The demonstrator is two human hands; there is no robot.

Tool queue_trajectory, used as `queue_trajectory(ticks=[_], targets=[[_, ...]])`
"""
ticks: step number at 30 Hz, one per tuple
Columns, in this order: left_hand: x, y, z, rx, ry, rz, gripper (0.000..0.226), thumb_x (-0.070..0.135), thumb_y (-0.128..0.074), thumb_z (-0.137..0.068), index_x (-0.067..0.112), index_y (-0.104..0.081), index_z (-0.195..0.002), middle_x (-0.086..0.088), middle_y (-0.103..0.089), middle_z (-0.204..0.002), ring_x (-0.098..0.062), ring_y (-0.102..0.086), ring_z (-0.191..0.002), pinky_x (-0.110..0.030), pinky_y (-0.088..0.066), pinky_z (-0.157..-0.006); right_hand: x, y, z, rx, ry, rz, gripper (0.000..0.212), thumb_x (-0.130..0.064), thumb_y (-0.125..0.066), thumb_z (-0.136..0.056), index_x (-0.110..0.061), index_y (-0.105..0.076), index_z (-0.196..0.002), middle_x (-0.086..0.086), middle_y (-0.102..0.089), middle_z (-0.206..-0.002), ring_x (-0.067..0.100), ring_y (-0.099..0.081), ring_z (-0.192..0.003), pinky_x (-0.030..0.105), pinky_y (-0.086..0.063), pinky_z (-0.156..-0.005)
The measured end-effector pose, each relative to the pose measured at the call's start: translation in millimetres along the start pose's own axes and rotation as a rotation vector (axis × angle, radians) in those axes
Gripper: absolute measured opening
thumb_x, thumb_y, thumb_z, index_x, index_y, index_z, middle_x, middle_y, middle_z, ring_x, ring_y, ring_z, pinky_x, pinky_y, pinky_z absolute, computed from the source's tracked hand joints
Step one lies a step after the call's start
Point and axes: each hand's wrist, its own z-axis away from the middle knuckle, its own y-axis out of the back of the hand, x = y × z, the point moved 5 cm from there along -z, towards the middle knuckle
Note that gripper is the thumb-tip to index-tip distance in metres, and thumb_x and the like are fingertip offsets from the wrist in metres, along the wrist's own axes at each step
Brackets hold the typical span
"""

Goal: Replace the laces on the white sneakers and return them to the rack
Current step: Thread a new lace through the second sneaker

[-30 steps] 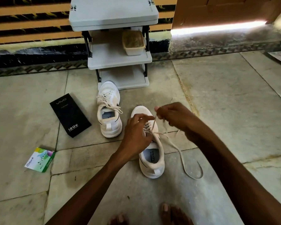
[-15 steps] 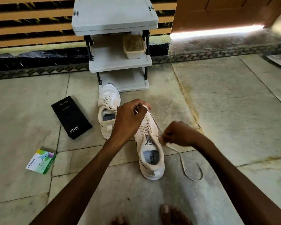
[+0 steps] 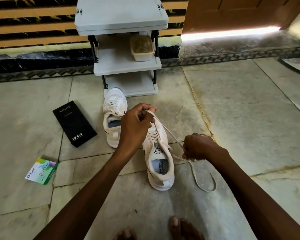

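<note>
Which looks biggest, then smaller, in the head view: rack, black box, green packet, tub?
Largest first: rack; black box; then green packet and tub look alike, and the tub sits farther away, so unranked.

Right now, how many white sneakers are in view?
2. The near sneaker sits on the floor, its lace gripped by the left hand and right hand. The far sneaker sits behind it, at the foot of the rack.

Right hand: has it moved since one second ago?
Yes. The right hand has come back toward the person, from beside the toe of the near sneaker to beside its tongue, pinching the lace.
</note>
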Motion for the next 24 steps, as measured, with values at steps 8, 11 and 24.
queue_trajectory(ticks=[8,11,24], targets=[[-12.1,2.9,-4.8,-0.034,0.061,0.018,0.014,0.011,-0.056,-0.094,0.017,-0.067,-0.1,0.004,-0.067,-0.073,-0.009,-0.061,-0.059,-0.025,-0.047,-0.054,2.5,-2.0,-0.9,-0.038,0.098,-0.636,0.02,-0.014,-0.058,-0.096,-0.005,-0.072,-0.086,0.005,-0.072,-0.073,0.013,-0.063,-0.061,0.025,-0.053,-0.06],[-16.4,1.4,-7.6,-0.067,0.091,-0.023,0.025,0.011,-0.059,-0.093,0.022,-0.056,-0.115,-0.002,-0.068,-0.087,-0.01,-0.066,-0.065,-0.024,-0.05,-0.056,-8.6,10.7,9.3,-0.035,0.208,-1.102,0.022,-0.017,-0.059,-0.097,0.001,-0.07,-0.093,0.009,-0.071,-0.074,0.014,-0.063,-0.062,0.025,-0.055,-0.061],[-43.6,-21.8,20.8,-0.463,0.205,-0.167,0.023,0.024,-0.051,-0.1,0.027,-0.068,-0.084,0.007,-0.072,-0.081,-0.002,-0.063,-0.074,-0.023,-0.044,-0.071,-12.2,21.6,6.0,0.137,0.233,-1.495,0.017,-0.013,-0.063,-0.093,0.001,-0.068,-0.102,0.007,-0.069,-0.077,0.011,-0.062,-0.064,0.023,-0.056,-0.065]])
